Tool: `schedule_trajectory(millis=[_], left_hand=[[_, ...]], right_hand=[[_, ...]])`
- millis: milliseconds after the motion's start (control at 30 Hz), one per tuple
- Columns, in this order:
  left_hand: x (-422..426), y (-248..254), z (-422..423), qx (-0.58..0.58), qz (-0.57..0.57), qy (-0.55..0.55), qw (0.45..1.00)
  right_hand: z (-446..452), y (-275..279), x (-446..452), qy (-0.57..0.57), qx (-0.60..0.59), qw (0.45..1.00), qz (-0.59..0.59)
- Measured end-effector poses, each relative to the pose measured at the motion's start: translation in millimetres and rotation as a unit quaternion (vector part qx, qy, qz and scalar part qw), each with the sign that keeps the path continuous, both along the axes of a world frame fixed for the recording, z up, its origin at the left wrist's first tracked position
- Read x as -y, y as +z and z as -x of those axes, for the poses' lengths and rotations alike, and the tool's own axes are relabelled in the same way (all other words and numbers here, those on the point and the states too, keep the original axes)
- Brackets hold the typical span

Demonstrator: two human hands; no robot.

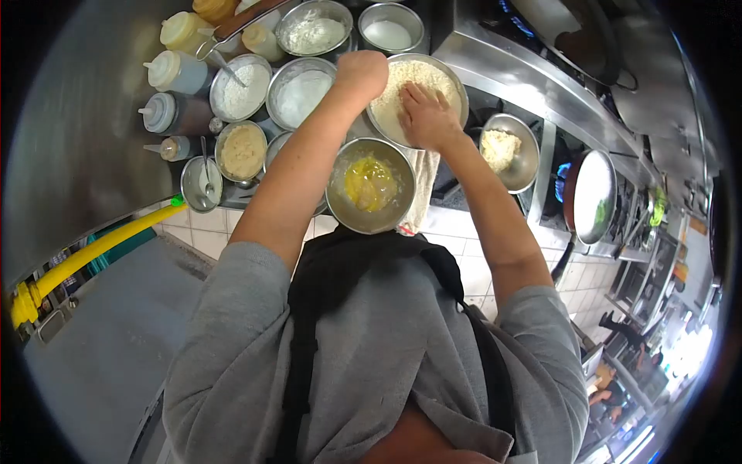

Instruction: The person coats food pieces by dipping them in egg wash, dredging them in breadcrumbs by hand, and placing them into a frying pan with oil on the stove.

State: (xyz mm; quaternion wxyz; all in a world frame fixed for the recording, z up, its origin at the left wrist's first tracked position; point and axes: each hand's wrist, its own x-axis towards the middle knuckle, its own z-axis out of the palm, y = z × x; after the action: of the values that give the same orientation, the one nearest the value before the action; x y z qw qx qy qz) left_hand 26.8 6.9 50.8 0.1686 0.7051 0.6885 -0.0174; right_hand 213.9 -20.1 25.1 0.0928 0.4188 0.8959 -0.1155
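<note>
Over the crumbs (417,75), our right grip (430,122) lies flat, fingers apart, seemingly to spread pressure; our left grip (362,75) curls by the rim, its hold we cannot tell. Egg (371,184) sits nearer us, keeping reaches short.

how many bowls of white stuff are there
5 that I can see: back left bowl, back right bowl, middle left bowl, middle right bowl, and small front bowl with a spoon. The left forearm may hide more.
</note>
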Motion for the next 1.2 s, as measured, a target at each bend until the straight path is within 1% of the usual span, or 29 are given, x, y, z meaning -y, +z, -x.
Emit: schedule_trajectory(millis=[33, 67, 133, 167, 233, 300, 367, 400, 467, 500, 567, 633, 700, 833, 900, 933, 967, 1033, 1100, 1167, 1200], left_hand=[[1.7, 2.3, -4.3, 0.002, -0.003, -0.003, 1.0], [-0.2, 5.4, -3.8, -0.004, -0.006, 0.0, 1.0], [-0.2, 3.1, 0.9, -0.008, -0.017, 0.005, 1.0], [1.7, -1.1, 1.4, -0.007, -0.012, 0.009, 1.0], [1.5, 0.2, 0.2, -0.008, 0.003, 0.014, 1.0], [1.1, 2.2, -2.0, -0.006, -0.003, 0.018, 1.0], [4.0, 6.2, -4.1, -0.004, -0.008, 0.024, 1.0], [4.7, 11.8, -2.6, 0.004, 0.013, 0.017, 1.0], [5.4, 13.1, 1.0, 0.012, 0.035, 0.019, 0.999], [6.7, 8.4, 0.7, 0.015, 0.013, 0.02, 1.0], [4.7, 4.7, 1.5, 0.016, -0.011, 0.025, 0.999], [8.3, 1.3, -0.4, -0.002, -0.04, 0.017, 0.999], [9.3, -1.1, -3.1, 0.004, -0.047, 0.02, 0.999], [3.5, 0.5, 2.1, 0.006, -0.044, 0.026, 0.999], [12.3, -0.2, -3.4, 0.006, -0.037, 0.017, 0.999], [11.1, 2.1, -5.5, 0.014, -0.023, 0.015, 1.0], [4.6, 5.3, -0.1, 0.017, -0.015, 0.02, 1.0], [11.3, 3.8, 1.1, 0.006, -0.007, 0.022, 1.0], [6.7, 6.3, -0.3, 0.017, -0.001, 0.019, 1.0], [-7.5, 4.3, 4.5, 0.024, -0.016, 0.022, 0.999], [-7.6, 2.3, 5.1, 0.018, -0.03, 0.029, 0.999]], right_hand=[[-2.6, 6.3, -0.8, 0.005, 0.009, 0.999, 0.033], [-7.2, 12.4, -5.2, 0.006, 0.008, 1.0, 0.024], [-15.4, 24.8, -3.9, 0.001, -0.034, 0.997, -0.07], [-16.2, 27.9, -3.1, 0.004, -0.032, 0.997, -0.066], [-12.2, 53.9, -6.9, -0.071, 0.105, 0.991, 0.032], [-19.9, 11.7, -16.8, -0.07, 0.086, 0.994, 0.026], [-22.5, -9.3, -29.5, -0.076, 0.044, 0.994, 0.062], [-19.5, -0.4, -31.3, -0.072, 0.043, 0.995, 0.059], [-12.0, 27.5, -26.6, -0.119, -0.009, 0.983, 0.138], [-10.7, 16.5, -16.1, -0.112, -0.009, 0.984, 0.138], [-7.9, -18.9, 9.6, -0.017, -0.047, 0.999, -0.014], [-4.7, -14.9, 22.3, -0.031, -0.038, 0.999, -0.009], [-6.1, -4.1, 12.6, -0.009, -0.005, 1.0, 0.016], [-3.4, -3.1, 15.2, -0.025, 0.001, 1.0, 0.015], [-5.2, 4.3, 10.7, -0.01, 0.034, 0.999, 0.036], [-5.9, 10.2, 9.7, 0.006, 0.061, 0.998, 0.017], [-3.3, 7.6, 5.1, 0.008, 0.058, 0.998, 0.008], [-4.8, -3.6, 24.1, -0.027, 0.019, 0.999, -0.013], [-10.0, 2.0, 22.6, -0.027, 0.03, 0.999, 0.003], [0.2, 15.4, 13.4, 0.012, 0.084, 0.996, 0.042], [2.4, 5.2, 26.3, 0.0, 0.026, 1.0, 0.012]])
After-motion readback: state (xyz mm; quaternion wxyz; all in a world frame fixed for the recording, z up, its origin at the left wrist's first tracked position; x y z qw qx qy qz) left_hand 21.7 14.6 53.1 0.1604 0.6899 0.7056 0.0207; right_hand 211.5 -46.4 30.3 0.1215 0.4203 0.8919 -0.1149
